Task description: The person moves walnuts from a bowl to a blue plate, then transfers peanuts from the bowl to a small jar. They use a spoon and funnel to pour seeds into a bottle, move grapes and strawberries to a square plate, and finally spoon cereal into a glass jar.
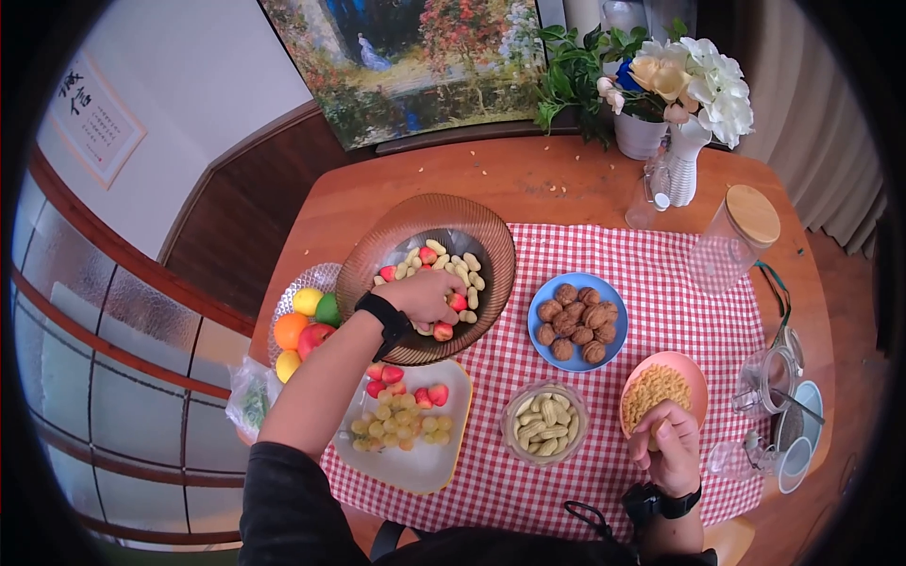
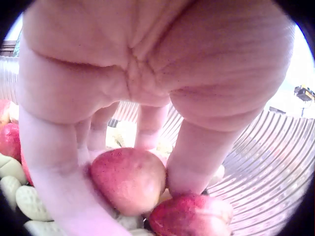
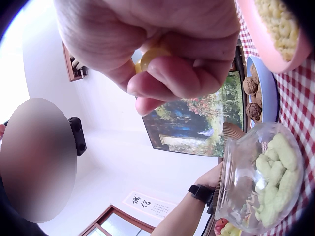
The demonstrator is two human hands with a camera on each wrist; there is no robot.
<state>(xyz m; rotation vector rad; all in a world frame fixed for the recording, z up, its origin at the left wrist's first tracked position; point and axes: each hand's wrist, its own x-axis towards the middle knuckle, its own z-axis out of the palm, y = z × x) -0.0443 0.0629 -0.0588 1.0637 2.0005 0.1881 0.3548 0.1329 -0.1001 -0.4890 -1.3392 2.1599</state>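
Observation:
My left hand (image 1: 427, 296) reaches into a brown ribbed glass bowl (image 1: 363, 245) that holds peanuts (image 1: 472, 262) and small red fruits. In the left wrist view, its thumb and fingers close around a small red-and-yellow fruit (image 2: 129, 181). Another red fruit (image 2: 192, 216) lies right by the thumb tip. My right hand (image 1: 672, 451) is curled over the near edge of a pink plate (image 1: 696, 373) of small yellow pasta-like pieces (image 1: 658, 389). In the right wrist view its fingers hold a yellowish grape (image 3: 153, 57), partly hidden by them.
A white tray (image 1: 415, 476) holds grapes and red fruits. Nearby stand a glass bowl of pale pods (image 1: 545, 426), a blue plate of walnuts (image 1: 578, 323) and a fruit dish (image 1: 311, 274). At right are a wooden-lidded jar (image 1: 731, 245) and other glassware; flowers (image 1: 698, 85) stand behind.

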